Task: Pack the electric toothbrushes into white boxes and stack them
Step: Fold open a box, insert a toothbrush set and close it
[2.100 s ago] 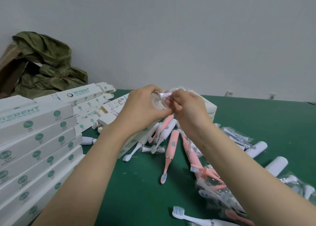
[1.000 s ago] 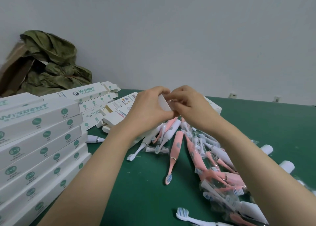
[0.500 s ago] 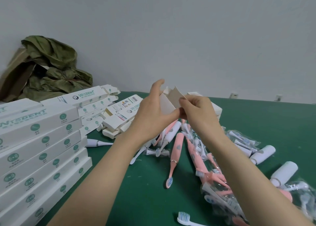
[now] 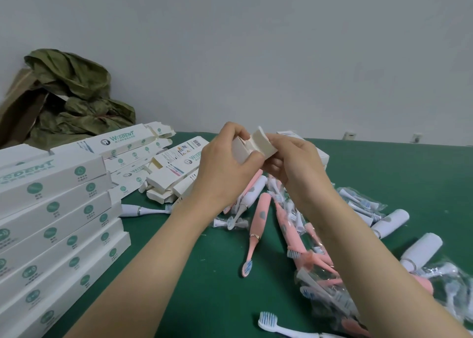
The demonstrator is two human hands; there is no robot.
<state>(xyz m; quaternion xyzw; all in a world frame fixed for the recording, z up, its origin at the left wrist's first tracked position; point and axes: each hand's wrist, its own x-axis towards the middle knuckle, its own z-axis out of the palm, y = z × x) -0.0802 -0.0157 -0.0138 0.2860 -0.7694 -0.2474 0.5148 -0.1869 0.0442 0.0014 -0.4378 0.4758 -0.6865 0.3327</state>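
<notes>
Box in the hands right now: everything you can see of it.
The white box is plain cardboard with no print on the sides shown. It is held in the air above the loose toothbrushes, one end toward the camera. That end is open, with a cream flap folded up. The left hand grips its left side, thumb across the end. The right hand pinches the flap. Its contents are hidden.

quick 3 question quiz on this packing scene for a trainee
1. True or false: the left hand and right hand both grip the same white box.
2. The stack of closed boxes sits on the person's: A left, B right, C lap.
3. Fill in: the loose toothbrushes lie on a table whose surface is ____.
Key: 1 true; 2 A; 3 green.
</notes>
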